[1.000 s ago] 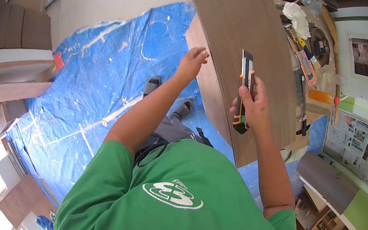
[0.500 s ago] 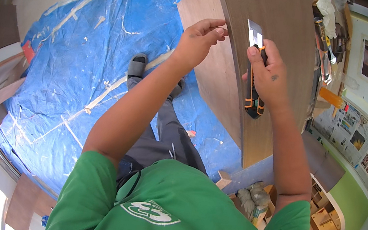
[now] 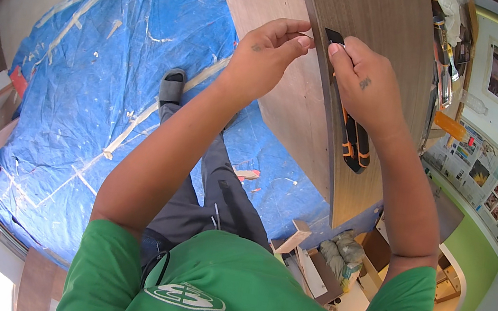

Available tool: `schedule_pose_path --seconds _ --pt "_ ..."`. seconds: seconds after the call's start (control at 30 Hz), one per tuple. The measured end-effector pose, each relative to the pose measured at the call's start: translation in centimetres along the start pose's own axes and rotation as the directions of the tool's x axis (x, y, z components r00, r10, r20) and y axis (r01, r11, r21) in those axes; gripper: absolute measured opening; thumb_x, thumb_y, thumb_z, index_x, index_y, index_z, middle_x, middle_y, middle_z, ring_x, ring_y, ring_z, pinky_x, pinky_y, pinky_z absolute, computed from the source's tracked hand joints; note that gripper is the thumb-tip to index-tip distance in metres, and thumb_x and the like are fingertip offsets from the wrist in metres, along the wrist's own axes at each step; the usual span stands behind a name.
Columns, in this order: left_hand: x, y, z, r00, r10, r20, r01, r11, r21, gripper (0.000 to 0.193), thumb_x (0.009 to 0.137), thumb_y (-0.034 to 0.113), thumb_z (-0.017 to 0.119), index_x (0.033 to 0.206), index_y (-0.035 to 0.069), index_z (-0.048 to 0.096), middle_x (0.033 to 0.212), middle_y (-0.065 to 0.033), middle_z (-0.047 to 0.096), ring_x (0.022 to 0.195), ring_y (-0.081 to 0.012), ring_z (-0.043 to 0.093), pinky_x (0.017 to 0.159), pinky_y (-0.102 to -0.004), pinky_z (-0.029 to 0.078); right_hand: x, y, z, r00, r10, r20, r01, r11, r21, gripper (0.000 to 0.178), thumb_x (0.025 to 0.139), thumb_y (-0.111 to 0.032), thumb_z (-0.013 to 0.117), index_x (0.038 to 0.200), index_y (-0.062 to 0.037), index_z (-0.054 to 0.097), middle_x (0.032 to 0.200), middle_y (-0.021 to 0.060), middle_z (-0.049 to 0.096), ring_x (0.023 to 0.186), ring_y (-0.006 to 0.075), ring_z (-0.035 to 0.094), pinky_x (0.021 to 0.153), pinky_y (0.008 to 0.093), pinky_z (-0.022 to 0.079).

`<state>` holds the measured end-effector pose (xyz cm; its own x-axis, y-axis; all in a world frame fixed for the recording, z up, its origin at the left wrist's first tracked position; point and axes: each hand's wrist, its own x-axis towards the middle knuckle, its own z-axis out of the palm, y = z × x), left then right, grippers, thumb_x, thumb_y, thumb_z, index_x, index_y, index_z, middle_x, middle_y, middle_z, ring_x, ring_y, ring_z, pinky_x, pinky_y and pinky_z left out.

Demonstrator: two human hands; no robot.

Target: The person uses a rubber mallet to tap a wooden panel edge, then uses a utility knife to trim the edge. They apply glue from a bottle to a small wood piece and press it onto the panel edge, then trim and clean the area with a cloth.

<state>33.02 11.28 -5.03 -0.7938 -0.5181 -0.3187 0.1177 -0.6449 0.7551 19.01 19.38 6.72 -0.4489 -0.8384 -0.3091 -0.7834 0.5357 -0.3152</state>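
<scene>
A brown wood-grain panel [image 3: 391, 18] rises in front of me, its long narrow edge [image 3: 330, 146] running toward me and a paler side board [image 3: 298, 114] to its left. My right hand [image 3: 369, 87] is closed around a black-and-orange utility knife [image 3: 354, 147]. The wide blade [image 3: 333, 36] now looks dark and lies over the panel close to its edge. Just left of that edge, my left hand [image 3: 259, 56] has thumb and forefinger pinched together. A thin sliver seems to show at those fingertips, too small to name.
Blue sheeting [image 3: 106, 68], creased and taped, covers the floor under my sandal [image 3: 172, 86]. Tools and an orange bottle [image 3: 450, 126] crowd the right side. Boxes, wood offcuts [image 3: 296, 236] and plastic bags [image 3: 337, 257] lie at lower right.
My right hand has turned the knife and brought its blade down toward the panel's edge. The left hand has shifted slightly and stays pinched. My view has moved a little.
</scene>
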Motion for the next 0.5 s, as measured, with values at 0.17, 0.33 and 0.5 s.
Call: schedule_pose_path --seconds 0.17,0.33,0.5 --pt "-0.4 0.3 -0.1 1.0 -0.007 0.007 0.007 1.0 -0.015 0.047 0.105 0.024 0.063 0.144 -0.003 0.058 0.128 -0.0124 0.072 0.117 -0.0208 0.065 0.104 -0.0364 0.048 0.7 -0.6 0.3 0.999 -0.044 0.0 0.044 0.998 -0.038 0.033 0.102 -0.03 0.055 0.082 -0.0034 0.059 0.071 0.0223 0.063 0.07 0.0454 0.063 0.063 0.0545 0.048" --pt "-0.4 0.1 0.0 1.0 0.002 0.01 -0.002 1.0 -0.012 0.048 0.105 0.024 0.063 0.144 -0.003 0.057 0.129 -0.0126 0.071 0.116 -0.0202 0.065 0.104 -0.0356 0.048 1.2 -0.9 0.4 1.0 -0.006 -0.009 0.006 0.999 -0.032 0.033 0.102 -0.03 0.055 0.083 -0.0032 0.06 0.072 0.0227 0.064 0.071 0.0461 0.064 0.065 0.0545 0.049" --pt "-0.5 0.1 -0.1 1.0 0.01 0.024 -0.01 1.0 -0.009 0.05 0.106 0.025 0.063 0.145 -0.004 0.055 0.13 -0.013 0.071 0.116 -0.0197 0.065 0.104 -0.0356 0.048 1.3 -0.7 0.4 1.0 -0.009 -0.003 0.009 0.999 -0.051 0.033 0.101 -0.03 0.055 0.083 -0.0029 0.059 0.073 0.0232 0.064 0.072 0.0467 0.064 0.066 0.0551 0.049"
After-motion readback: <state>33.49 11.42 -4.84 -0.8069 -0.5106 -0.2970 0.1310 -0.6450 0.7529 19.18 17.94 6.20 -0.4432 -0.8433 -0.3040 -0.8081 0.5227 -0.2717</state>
